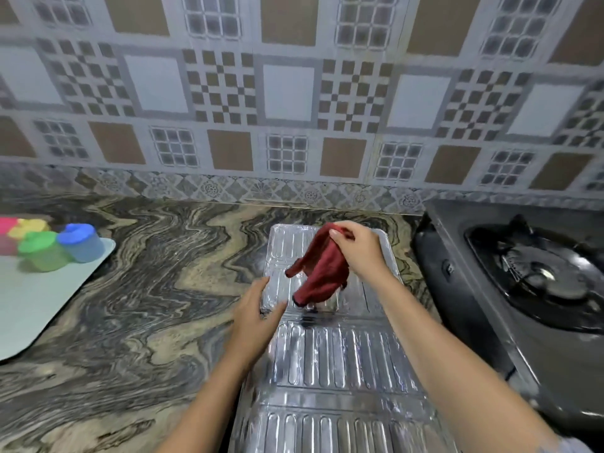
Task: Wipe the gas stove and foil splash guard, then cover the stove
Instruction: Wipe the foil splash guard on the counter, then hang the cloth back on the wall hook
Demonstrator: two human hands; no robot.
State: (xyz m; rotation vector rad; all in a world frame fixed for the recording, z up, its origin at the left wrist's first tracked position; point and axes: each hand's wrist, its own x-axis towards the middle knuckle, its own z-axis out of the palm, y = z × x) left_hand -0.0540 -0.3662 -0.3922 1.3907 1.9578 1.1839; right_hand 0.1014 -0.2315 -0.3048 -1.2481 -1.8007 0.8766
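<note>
A ribbed silver foil splash guard (330,361) lies flat on the marbled counter, running from the centre towards me. My right hand (359,248) pinches a dark red cloth (322,273) by one corner, and the cloth hangs down over the far panel of the guard. My left hand (258,307) rests on the guard's left edge, fingers laid flat against the foil. The black gas stove (483,289) stands at the right with one burner and pan support (539,276) visible.
A pale cutting board (39,305) lies at the left edge with several coloured plastic cups (55,246) on its far end. Patterned wall tiles rise behind the counter (147,289). The stove's front face carries a knob (448,267).
</note>
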